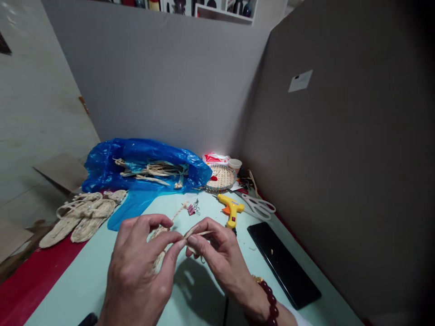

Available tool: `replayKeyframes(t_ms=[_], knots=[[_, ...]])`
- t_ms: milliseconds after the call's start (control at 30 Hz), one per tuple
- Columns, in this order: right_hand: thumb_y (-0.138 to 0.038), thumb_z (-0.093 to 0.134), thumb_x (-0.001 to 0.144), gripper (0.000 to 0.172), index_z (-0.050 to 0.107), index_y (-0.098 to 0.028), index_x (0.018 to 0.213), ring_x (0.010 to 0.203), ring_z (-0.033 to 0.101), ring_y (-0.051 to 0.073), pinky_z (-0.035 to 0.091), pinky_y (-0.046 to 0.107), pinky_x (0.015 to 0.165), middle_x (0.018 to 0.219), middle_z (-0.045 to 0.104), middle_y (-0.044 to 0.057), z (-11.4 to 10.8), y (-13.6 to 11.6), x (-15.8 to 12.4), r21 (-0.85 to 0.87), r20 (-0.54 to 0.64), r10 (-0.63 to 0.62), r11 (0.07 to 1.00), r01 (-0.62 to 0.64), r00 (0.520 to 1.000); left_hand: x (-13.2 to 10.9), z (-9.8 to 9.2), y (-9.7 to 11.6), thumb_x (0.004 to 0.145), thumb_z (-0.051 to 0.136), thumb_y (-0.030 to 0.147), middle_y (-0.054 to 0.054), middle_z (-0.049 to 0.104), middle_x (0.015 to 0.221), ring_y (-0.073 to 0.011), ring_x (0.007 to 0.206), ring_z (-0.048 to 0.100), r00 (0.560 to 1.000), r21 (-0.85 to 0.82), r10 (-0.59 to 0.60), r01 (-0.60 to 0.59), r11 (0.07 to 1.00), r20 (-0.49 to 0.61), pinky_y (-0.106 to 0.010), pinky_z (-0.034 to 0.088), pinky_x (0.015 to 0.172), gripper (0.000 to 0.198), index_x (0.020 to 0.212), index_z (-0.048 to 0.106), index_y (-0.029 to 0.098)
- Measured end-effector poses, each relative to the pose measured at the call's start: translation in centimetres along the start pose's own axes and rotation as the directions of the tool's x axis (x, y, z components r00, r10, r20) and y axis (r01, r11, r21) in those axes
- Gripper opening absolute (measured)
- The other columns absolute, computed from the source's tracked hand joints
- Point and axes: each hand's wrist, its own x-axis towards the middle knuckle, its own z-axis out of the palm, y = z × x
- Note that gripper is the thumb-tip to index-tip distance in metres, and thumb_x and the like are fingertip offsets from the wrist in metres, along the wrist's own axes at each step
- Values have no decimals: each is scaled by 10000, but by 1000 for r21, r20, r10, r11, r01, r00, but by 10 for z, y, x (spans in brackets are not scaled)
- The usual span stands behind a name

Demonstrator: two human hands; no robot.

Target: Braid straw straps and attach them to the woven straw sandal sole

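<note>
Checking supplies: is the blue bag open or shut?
Open: the bag's plastic is parted at the front, and the strands within show uncovered.

Room along the left edge; the back edge and right side are crowded.
The pale green table (pixel 81 276) offers a wide bare strip between its left edge and the left hand (pixel 139 267), blocked farther back by the sandals (pixel 90 215) at the far left corner. The blue bag (pixel 149 147) and woven tray (pixel 222 177) wall off the back edge. A small gap opens between the pink trinket (pixel 192 209) and the glue gun (pixel 231 209) – scissors (pixel 260 207) lie just beside the gun. Between the right hand (pixel 217 253) and the flat black device (pixel 283 265) runs a narrow lane – the partition (pixel 340 158) bars the right edge.
</note>
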Motion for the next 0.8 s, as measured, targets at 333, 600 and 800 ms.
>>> replayKeyframes(t_ms=[333, 600, 800], knots=[[-371, 672, 843, 242, 550, -174, 773, 551, 420, 84, 333, 206, 534, 595, 494, -52, -10, 7, 6, 227, 75, 188, 953, -200, 979, 15, -4, -11, 805, 638, 473, 19, 662, 680, -144, 613, 573, 529, -221, -420, 776, 591, 737, -201, 406, 511, 233, 802, 701, 249], [-289, 623, 859, 163, 545, -172, 776, 525, 375, 70, 288, 188, 485, 594, 474, -59, -6, 17, 9, 177, 85, 252, 948, -263, 964, -3, 14, -18, 649, 761, 427, 10, 721, 653, -142, 659, 627, 376, -257, -642, 926, 276, 669, -180, 471, 604, 225, 752, 741, 228], [-195, 614, 821, 104, 542, -185, 746, 481, 313, 64, 242, 184, 444, 531, 400, -86, 0, 22, 10, 77, 19, 246, 966, -247, 969, -28, 26, -37, 654, 779, 488, 11, 737, 667, -150, 654, 665, 383, -294, -672, 923, 249, 634, -157, 525, 610, 275, 800, 752, 257]])
